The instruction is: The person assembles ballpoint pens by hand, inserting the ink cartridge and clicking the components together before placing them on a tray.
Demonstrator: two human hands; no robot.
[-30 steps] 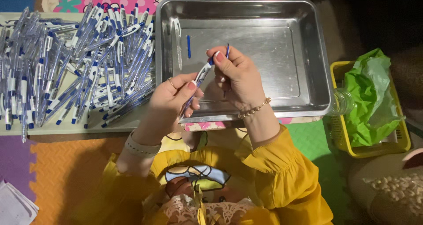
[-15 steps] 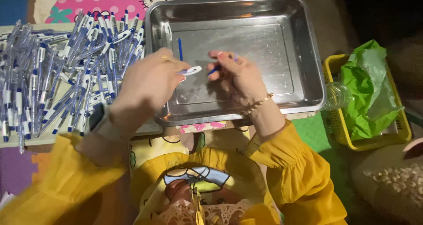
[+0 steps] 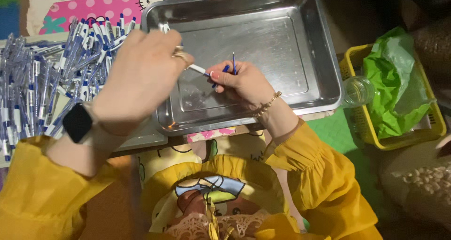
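My left hand is raised over the left side of a shiny steel tray, fingers closed around a white pen barrel whose end pokes out toward the right. My right hand rests over the tray's middle and pinches a thin blue pen part that stands up between its fingertips, close to the barrel's end. A heap of several white-and-blue pens lies left of the tray. I wear yellow sleeves, a black watch on the left wrist and a bead bracelet on the right.
A yellow basket lined with a green plastic bag stands right of the tray, with a clear cup at its edge. A pink dotted mat lies behind the pens. A pale sack sits at lower right.
My left hand rose and swung left over the tray's edge with the white barrel. The right hand stayed over the tray, still pinching the blue part.
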